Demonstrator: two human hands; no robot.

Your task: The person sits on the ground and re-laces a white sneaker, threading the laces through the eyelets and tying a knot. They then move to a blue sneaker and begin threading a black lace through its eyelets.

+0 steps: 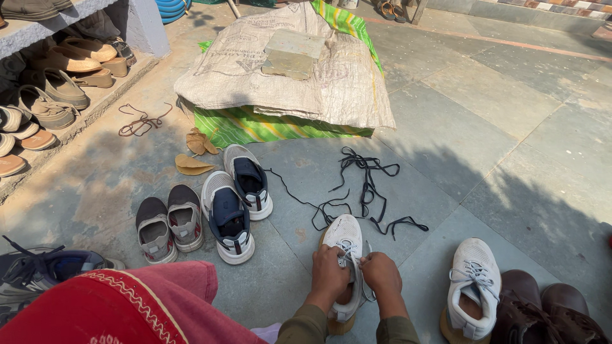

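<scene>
Gripping the white sneaker (342,245) from both sides, the fingers of the left hand (328,272) curl closed around its left edge near the laces, while the fingers of the right hand (380,274) close on its right edge; whether they pinch a lace itself cannot be told. This shoe stands on the stone floor (497,121) directly in front of the person, toe pointing away, its tan sole showing at the heel. Olive sleeves cover both wrists. Just beyond the toe, loose black laces (366,188) sprawl across the floor. To the right sits a matching white sneaker (473,280), laced, and beside that a pair of dark brown shoes (542,312). To the left stand a pair of white and navy trainers (234,204) and a pair of grey slip-ons (169,226). Farther off, a sack-covered bundle (280,76) rests on green striped cloth, and sandals (57,83) line a low ledge at far left
</scene>
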